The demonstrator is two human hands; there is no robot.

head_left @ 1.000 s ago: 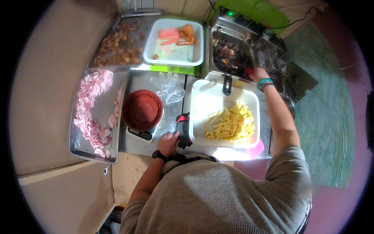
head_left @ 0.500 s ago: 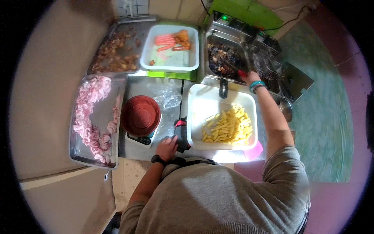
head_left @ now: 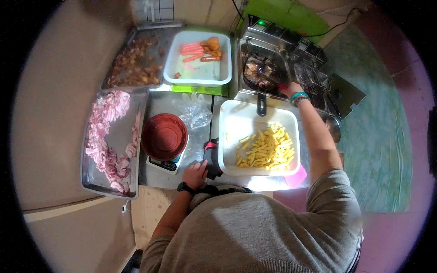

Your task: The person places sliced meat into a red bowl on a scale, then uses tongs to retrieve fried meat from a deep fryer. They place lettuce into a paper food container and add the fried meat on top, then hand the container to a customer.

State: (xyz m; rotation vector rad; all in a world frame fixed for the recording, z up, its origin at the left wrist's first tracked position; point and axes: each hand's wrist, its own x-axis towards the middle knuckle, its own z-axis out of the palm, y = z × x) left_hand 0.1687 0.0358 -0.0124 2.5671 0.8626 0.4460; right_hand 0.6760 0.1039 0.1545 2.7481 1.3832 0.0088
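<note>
upper right, the right hand (head_left: 296, 89) grips a red handle (head_left: 283, 87); slow, low strokes should keep splashes inside the fryer (head_left: 269, 40). lower centre, the left hand (head_left: 195, 175) lies loosely flat.

Left of the left hand (head_left: 195, 175) sit two metal trays (head_left: 120, 139), one red bowl (head_left: 165, 135) and one scale (head_left: 167, 165). Of two white tubs (head_left: 231, 125), one stands between the hands. The right hand (head_left: 295, 88) holds one red-handled utensil (head_left: 283, 87).

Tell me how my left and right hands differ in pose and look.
Your left hand rests open at the near edge of the counter; your right hand grips a red handle at the fryer. The left has a black watch at its wrist; the right, a teal band. Both are bare.
</note>
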